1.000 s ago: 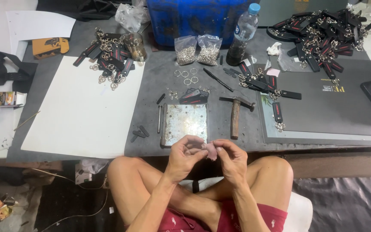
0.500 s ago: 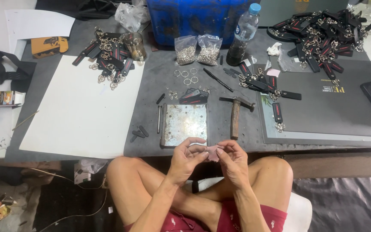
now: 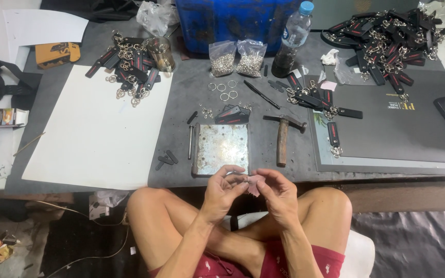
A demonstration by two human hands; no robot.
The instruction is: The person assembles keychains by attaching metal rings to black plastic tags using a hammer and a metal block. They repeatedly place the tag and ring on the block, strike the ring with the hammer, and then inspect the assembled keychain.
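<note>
while pinched by both hands' fingers (image 3: 235, 181), small pink piece (image 3: 253, 186), long axis unclear.

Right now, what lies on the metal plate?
Nothing clearly lies on the metal plate; its near edge is hidden by the left hand, which with the right hand pinches a pink piece.

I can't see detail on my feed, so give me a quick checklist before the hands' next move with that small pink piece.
1. Small pink piece held between both hands: ok.
2. Left hand fingertips on it: ok.
3. Right hand pinching it: ok.
4. Square scuffed metal plate bare, just ahead: ok.
5. Wooden-handled hammer lying beside the plate, untouched: ok.
6. Anything metal on the piece: cannot tell.
</note>
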